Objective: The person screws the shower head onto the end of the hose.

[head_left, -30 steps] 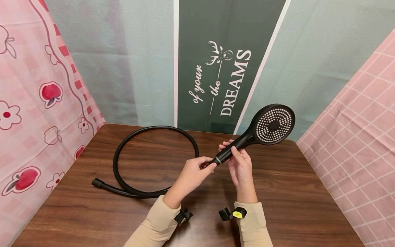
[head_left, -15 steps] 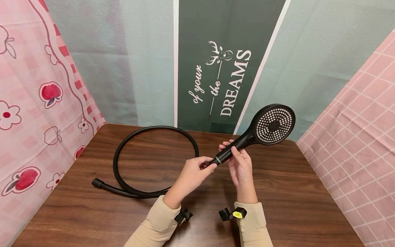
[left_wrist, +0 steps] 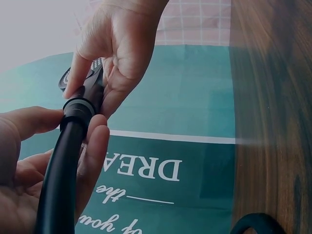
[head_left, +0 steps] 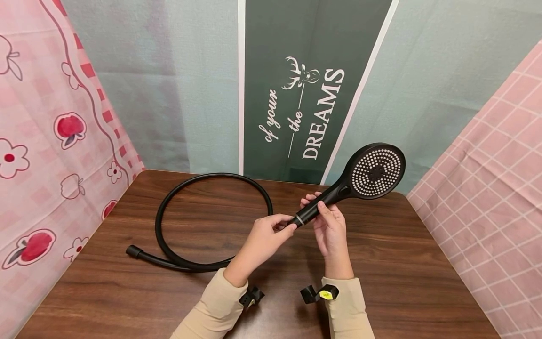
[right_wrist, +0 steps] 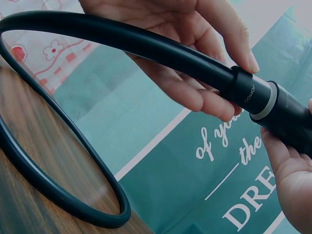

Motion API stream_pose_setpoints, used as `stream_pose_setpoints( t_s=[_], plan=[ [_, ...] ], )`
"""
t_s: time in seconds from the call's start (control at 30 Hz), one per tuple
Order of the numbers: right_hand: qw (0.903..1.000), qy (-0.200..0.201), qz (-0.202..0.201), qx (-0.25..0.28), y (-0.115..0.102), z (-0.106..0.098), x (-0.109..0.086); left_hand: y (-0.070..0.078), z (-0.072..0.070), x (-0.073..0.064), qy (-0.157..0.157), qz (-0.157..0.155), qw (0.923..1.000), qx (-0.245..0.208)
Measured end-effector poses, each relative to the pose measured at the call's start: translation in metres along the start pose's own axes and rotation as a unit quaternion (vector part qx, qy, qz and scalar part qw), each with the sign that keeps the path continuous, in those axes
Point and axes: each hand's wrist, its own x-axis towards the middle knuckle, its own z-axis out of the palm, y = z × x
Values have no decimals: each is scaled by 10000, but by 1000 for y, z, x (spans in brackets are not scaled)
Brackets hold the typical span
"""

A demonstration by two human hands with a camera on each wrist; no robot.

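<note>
A black handheld shower head [head_left: 376, 172] is raised above the table, its round face with pale nozzles turned toward me. My right hand [head_left: 331, 230] grips the handle [head_left: 319, 203], thumb along the near side. At the handle's lower end my left hand [head_left: 264, 236] pinches the hose collar [right_wrist: 243, 91] between thumb and fingers. The collar meets the handle at a pale ring [right_wrist: 266, 103], as the right wrist view shows. From it the black shower hose [head_left: 157, 221] runs down and loops on the table. Its free end fitting [head_left: 133, 251] lies at the left.
The dark wooden table [head_left: 406, 273] lies under both hands. A green and grey cloth [head_left: 203, 94] hangs behind its far edge. Pink patterned cloth [head_left: 38, 122] stands at the left, and pink checked cloth [head_left: 487, 188] at the right. Both wrists carry black camera mounts [head_left: 251, 297].
</note>
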Motion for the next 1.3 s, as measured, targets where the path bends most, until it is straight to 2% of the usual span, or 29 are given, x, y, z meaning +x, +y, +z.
stream_pose_setpoints(
  t_s=[0.27,0.67,0.83,1.3],
  plan=[
    [10000,-8,-5,-10,0,0,0,1,0,-1,10,-20,10000,-49],
    [10000,-2,-14,-48,0,0,0,1,1,0,86,35,9999,120],
    [10000,-29,-4,-33,0,0,0,0,1,0,59,-36,9999,119],
    [10000,27,8,-63,0,1,0,-1,0,0,-50,-73,9999,-101]
  ],
)
